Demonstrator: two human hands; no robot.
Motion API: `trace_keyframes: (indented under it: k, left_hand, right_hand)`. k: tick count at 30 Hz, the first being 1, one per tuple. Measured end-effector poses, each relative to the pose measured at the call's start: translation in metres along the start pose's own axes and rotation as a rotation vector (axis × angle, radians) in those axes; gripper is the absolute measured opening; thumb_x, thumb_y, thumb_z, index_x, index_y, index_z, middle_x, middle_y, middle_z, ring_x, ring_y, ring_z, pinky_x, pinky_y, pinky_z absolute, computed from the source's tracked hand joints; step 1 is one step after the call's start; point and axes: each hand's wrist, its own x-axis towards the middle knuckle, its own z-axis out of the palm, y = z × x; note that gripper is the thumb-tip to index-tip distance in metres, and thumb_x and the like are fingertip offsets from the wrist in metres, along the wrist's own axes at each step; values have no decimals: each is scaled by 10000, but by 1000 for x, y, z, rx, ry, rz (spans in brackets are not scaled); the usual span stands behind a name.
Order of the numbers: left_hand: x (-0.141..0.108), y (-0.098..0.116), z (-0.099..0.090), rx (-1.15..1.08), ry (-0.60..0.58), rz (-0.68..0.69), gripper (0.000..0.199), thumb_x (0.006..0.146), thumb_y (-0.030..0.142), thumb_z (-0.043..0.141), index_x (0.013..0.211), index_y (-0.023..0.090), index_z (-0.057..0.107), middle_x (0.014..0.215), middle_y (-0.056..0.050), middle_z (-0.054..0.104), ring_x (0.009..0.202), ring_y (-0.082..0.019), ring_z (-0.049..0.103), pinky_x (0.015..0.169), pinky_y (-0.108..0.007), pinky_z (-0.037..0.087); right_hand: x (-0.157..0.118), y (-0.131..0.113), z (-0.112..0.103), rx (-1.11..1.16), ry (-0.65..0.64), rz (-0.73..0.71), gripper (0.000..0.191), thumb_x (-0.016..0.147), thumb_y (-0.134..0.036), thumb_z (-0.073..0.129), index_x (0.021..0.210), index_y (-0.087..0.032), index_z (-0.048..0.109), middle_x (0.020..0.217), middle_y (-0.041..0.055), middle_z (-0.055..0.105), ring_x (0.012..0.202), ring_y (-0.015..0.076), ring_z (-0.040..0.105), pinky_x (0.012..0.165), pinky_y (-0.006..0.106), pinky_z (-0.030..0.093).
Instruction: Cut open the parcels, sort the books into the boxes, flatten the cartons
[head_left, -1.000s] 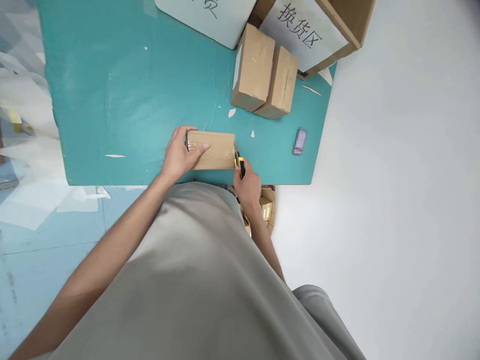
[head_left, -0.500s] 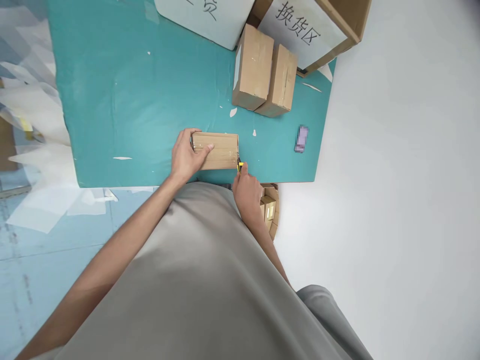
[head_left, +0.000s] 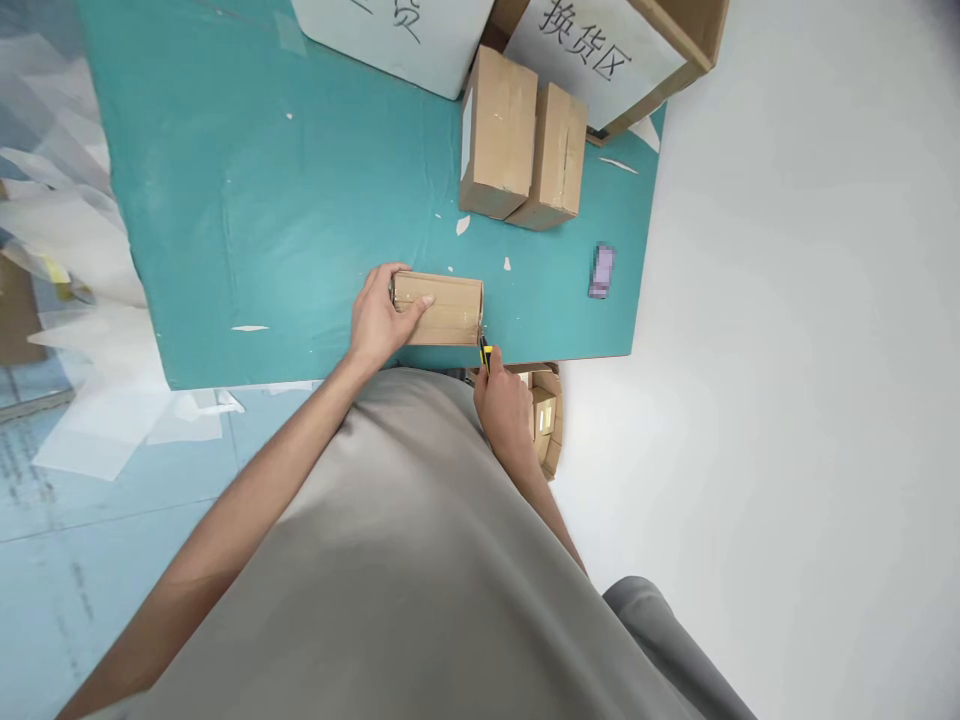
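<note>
Gripping a box (head_left: pixel 454 312) at the near edge of the teal tabletop (head_left: pixel 322 200) is the left hand (head_left: pixel 381 318); the right hand (head_left: pixel 508 408) clasps a cutter (head_left: pixel 487 356).

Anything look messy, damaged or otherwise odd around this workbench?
Mostly stray paper: small white scraps are scattered over the green table, and loose white sheets lie heaped past its left edge. The purple object near the right edge is pixelated, so I cannot identify it.
</note>
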Motion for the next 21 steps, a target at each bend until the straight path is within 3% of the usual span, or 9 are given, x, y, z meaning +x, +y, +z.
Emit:
trace_keyframes:
  k: [6, 9, 11, 14, 18, 21]
  left_hand:
    - [5, -6, 2, -8, 15, 10, 523, 859, 431, 754, 1309, 203, 615, 1293, -91, 677, 1189, -274, 641, 1064, -377, 499]
    - [8, -17, -4, -58, 2, 12, 555, 867, 484, 764, 1326, 207, 619, 1294, -81, 687, 1184, -264, 655, 1066, -370, 514]
    - [10, -27, -11, -118, -15, 16, 616, 876, 544, 767, 1367, 208, 608, 1326, -86, 689, 1195, -258, 665, 1074, -366, 526]
    - [9, -46, -28, -216, -20, 16, 773, 870, 660, 761, 1461, 205, 558, 1425, -127, 663, 1275, -276, 661, 1117, -397, 528]
    - [4, -77, -50, -307, 31, -54, 935, 818, 740, 782, 1526, 195, 509, 1505, -187, 617, 1376, -312, 623, 1163, -453, 511]
    - [0, -104, -65, -347, 118, -191, 919, 764, 749, 817, 1431, 169, 566, 1392, -196, 675, 1293, -310, 675, 1089, -448, 563]
  right_hand:
    - [-14, 11, 5, 13, 12, -10, 530, 1136, -297, 369, 1641, -154, 436, 1042, 153, 814, 957, 312, 783, 838, 369, 546]
    - [-6, 22, 9, 98, 114, -1, 545, 1140, -366, 363, 1653, -193, 431, 1065, 138, 810, 961, 315, 771, 855, 372, 539]
    - [17, 32, 19, 188, 240, 24, 568, 1145, -404, 311, 1671, -206, 394, 1174, 154, 791, 1022, 326, 757, 894, 392, 538]
    - [78, 46, 46, 326, 365, 46, 603, 1135, -387, 264, 1682, -148, 354, 1371, 219, 709, 1161, 354, 717, 972, 433, 533]
    - [154, 54, 87, 442, 311, 78, 655, 1084, -374, 395, 1642, -31, 371, 1403, 297, 646, 1252, 378, 658, 1042, 465, 517]
    - [176, 54, 105, 558, 249, 96, 662, 1045, -332, 471, 1618, -12, 391, 1406, 302, 614, 1255, 344, 642, 1066, 433, 502]
